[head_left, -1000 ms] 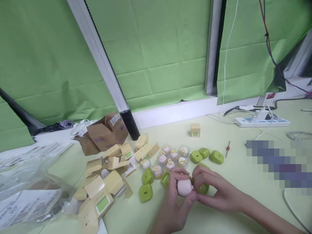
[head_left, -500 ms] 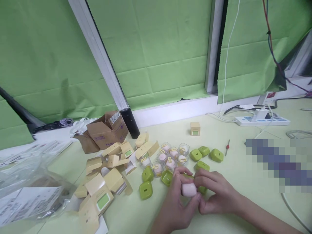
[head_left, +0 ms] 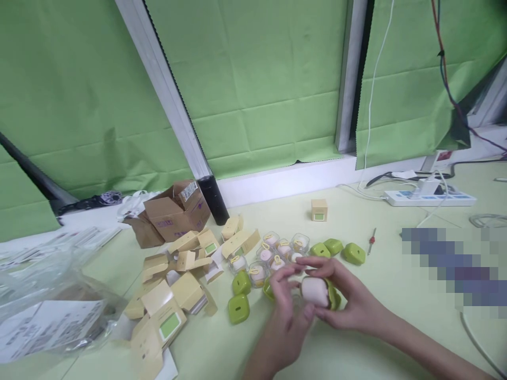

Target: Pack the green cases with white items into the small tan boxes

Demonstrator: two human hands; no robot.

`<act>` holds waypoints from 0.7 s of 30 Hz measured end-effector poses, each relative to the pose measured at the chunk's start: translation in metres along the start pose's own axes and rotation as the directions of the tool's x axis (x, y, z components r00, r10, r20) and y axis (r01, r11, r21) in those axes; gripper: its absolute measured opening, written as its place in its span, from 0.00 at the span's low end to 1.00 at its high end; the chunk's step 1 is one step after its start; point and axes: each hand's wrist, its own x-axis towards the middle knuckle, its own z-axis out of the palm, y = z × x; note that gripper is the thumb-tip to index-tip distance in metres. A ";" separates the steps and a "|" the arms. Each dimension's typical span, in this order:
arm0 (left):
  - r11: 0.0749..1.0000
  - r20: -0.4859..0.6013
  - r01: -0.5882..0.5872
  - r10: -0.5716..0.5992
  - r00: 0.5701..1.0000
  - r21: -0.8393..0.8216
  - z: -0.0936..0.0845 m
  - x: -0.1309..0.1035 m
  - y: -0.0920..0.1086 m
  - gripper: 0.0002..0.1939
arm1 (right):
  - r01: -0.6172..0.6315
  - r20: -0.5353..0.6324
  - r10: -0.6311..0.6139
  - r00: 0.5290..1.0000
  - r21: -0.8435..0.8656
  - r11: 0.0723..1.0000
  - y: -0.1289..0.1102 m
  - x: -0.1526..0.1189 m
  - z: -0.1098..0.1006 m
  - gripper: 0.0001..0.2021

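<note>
A pale pink rounded piece (head_left: 315, 292) sits partly inside a green case piece (head_left: 335, 296), with my right hand (head_left: 348, 301) gripping them from the right. My left hand (head_left: 285, 316) is curled at their left side, its thumb near the lower edge of the pale piece; what it holds, if anything, is hidden. Just beyond my hands stand several clear cases with pale pink contents (head_left: 277, 262). Green square pieces lie to the left (head_left: 238, 309) and to the right (head_left: 354, 254) of them.
Opened yellow boxes (head_left: 186, 290) are heaped on the left, with a brown carton (head_left: 178, 211) and black cylinder (head_left: 214, 200) behind. One small closed box (head_left: 319, 210) stands farther back. A red-handled tool (head_left: 372, 241), power strip (head_left: 430, 198) and clear plastic bag (head_left: 51, 311) lie around.
The pale piece has turned and shifted slightly up and right, and green now shows around its right side. My left fingers have loosened from around it. The view has shifted slightly.
</note>
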 end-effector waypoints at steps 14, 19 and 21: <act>0.463 -0.495 0.400 0.101 0.863 0.791 -0.051 0.026 0.001 0.10 | -0.145 0.127 0.229 0.965 -0.466 0.873 -0.011 0.003 0.033 0.15; 0.216 -0.467 0.456 -0.005 0.884 0.863 -0.076 0.049 0.003 0.13 | -0.171 0.043 0.267 0.963 -0.669 0.723 -0.015 0.006 0.042 0.09; 0.186 -0.432 0.430 -0.033 0.901 0.883 -0.089 0.062 0.001 0.14 | -0.092 0.091 0.245 0.965 -0.760 0.644 -0.015 0.005 0.047 0.08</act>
